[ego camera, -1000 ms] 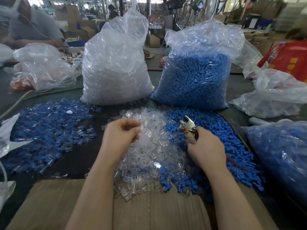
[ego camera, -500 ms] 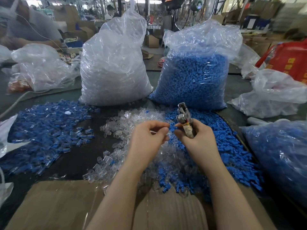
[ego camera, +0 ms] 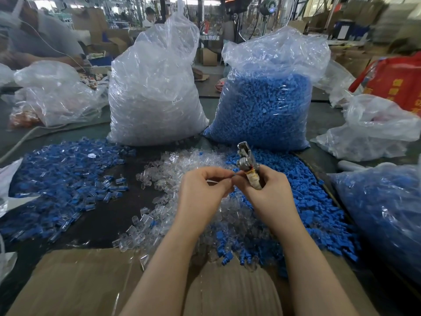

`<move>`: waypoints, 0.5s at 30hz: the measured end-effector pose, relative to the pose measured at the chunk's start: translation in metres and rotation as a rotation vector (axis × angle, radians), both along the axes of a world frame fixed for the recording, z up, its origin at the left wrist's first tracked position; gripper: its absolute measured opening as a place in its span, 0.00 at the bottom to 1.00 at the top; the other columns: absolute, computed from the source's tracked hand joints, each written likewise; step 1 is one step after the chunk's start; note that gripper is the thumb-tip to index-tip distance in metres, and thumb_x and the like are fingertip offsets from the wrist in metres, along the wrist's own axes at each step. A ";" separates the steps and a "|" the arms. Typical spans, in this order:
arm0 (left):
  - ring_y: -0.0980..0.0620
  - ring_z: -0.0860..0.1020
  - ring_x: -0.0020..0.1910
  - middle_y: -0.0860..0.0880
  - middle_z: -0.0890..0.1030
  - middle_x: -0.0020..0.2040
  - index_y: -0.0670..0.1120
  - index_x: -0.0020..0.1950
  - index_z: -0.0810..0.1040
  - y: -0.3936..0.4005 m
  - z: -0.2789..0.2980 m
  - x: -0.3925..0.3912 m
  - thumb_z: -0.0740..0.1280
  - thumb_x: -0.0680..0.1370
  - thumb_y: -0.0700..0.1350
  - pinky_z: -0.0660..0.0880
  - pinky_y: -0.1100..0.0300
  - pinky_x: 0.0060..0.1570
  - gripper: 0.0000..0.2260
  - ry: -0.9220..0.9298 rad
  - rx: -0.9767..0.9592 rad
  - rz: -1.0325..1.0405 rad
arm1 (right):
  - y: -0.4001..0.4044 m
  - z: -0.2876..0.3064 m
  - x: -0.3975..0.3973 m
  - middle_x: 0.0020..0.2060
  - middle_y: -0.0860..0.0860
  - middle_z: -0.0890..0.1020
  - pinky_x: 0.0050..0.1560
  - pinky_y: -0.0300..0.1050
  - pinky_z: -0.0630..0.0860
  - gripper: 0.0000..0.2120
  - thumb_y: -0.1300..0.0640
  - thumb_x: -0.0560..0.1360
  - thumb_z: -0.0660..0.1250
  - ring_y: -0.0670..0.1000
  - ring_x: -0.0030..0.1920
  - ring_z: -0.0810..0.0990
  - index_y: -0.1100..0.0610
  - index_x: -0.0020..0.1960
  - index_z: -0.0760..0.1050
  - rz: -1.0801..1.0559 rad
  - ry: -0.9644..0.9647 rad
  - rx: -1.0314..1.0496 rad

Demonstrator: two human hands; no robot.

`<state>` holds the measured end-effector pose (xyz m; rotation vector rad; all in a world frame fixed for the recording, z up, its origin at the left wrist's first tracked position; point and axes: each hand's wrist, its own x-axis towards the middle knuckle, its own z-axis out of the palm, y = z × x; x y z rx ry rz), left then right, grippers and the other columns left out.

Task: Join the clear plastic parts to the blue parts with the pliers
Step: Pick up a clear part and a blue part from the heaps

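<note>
Right now both hands meet above the middle of the dark worktable (ego camera: 109, 215). The left hand (ego camera: 202, 192) has its fingers curled, thumb and forefinger pinched toward the right hand's fingertips; whatever small piece sits between them is too small to make out. The right hand (ego camera: 271, 190) wraps its fingers round the taped handle of the metal pliers (ego camera: 247, 164), which stand nearly upright with the steel head above the knuckles; I cannot tell whether the head is parted or pressed together.

Beneath the hands lies a loose heap of small clear plastic parts (ego camera: 182, 169), and touching it on the right a spread of small blue plastic parts (ego camera: 319, 201). On the left of the table sits a separate pile of joined blue-and-clear pieces (ego camera: 63, 179). Behind the heaps stand two tall transparent bags side by side: the bag of clear parts (ego camera: 155, 99) on the left, the bag of blue parts (ego camera: 266, 106) on the right. A flat brown cardboard sheet (ego camera: 79, 281) covers the near edge under the forearms. Another blue-filled bag (ego camera: 382, 213) lies at far right.
</note>
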<state>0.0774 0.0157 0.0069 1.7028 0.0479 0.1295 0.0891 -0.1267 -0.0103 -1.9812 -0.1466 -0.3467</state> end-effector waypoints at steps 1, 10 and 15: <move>0.57 0.84 0.38 0.51 0.86 0.38 0.49 0.46 0.85 0.000 0.000 0.000 0.73 0.75 0.37 0.81 0.63 0.42 0.08 0.002 -0.001 -0.003 | -0.001 0.000 0.000 0.36 0.41 0.82 0.36 0.42 0.76 0.04 0.51 0.73 0.73 0.45 0.37 0.80 0.45 0.42 0.79 -0.014 0.003 -0.005; 0.56 0.84 0.37 0.49 0.85 0.37 0.44 0.47 0.82 0.000 -0.001 0.001 0.70 0.77 0.35 0.79 0.66 0.39 0.04 0.023 -0.227 0.049 | 0.002 0.001 -0.001 0.38 0.47 0.83 0.43 0.48 0.79 0.03 0.55 0.76 0.70 0.46 0.40 0.81 0.49 0.44 0.77 -0.054 -0.062 0.098; 0.54 0.85 0.38 0.47 0.86 0.37 0.40 0.49 0.81 0.001 -0.001 0.002 0.71 0.77 0.37 0.80 0.65 0.37 0.02 0.064 -0.370 0.056 | 0.006 0.003 -0.003 0.37 0.47 0.80 0.37 0.33 0.71 0.04 0.58 0.77 0.70 0.42 0.36 0.76 0.50 0.45 0.76 -0.038 -0.139 0.141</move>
